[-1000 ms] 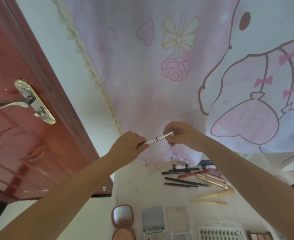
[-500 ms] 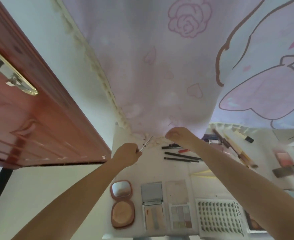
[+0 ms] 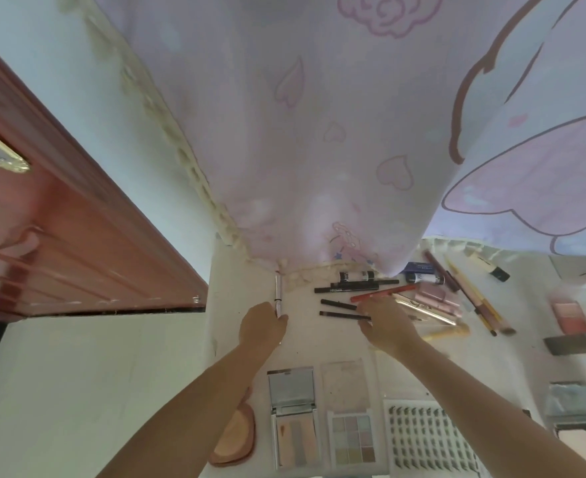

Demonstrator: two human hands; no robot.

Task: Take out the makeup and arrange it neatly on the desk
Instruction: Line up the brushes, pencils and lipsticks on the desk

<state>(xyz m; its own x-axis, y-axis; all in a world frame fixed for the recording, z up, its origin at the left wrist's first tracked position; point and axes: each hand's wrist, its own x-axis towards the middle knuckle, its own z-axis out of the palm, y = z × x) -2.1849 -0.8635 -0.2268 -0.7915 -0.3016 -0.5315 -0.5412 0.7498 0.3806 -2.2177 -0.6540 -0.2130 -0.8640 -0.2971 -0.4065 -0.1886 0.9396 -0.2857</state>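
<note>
Silver makeup pen (image 3: 278,294): slim, metallic, upright at frame centre on the white desk (image 3: 305,343), lower end pinched by left hand (image 3: 263,326). Right hand (image 3: 386,324): grip indeterminable. Labels illegible.

Soft, even daylight, pale and slightly washed out. Faint shadows only. Wide-angle bending at edges; right side smeared, overall focus soft.

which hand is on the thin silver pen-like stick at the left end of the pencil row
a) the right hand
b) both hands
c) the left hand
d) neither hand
c: the left hand pinches the lower end of the silver stick, which points away toward the curtain hem, while the right hand is apart from it, over by the black pencils.
</note>
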